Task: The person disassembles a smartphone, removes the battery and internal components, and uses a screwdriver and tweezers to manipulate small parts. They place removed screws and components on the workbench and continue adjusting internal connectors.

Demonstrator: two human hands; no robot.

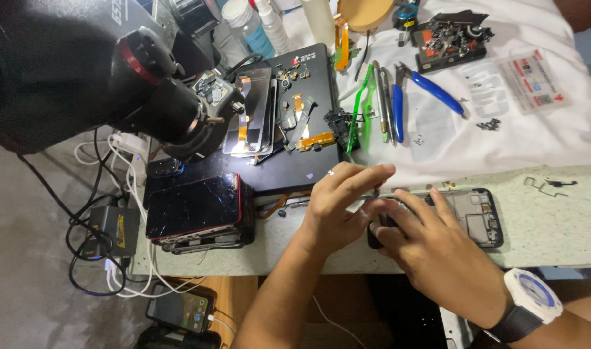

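Both hands meet over a black rectangular phone frame [479, 216] lying open on the speckled table [554, 220]. The left hand [337, 203] has its fingers pressed together, pinching a thin metal tool; the right hand [431, 249] spreads flat on the frame. A black tray [447, 39] behind holds small metal parts.

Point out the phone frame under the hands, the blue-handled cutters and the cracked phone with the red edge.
phone frame [479, 216], head view, bare inner plate right of the fingers.
blue-handled cutters [434, 90], head view, upper blue handle.
cracked phone [193, 207], head view, middle of the dark screen.
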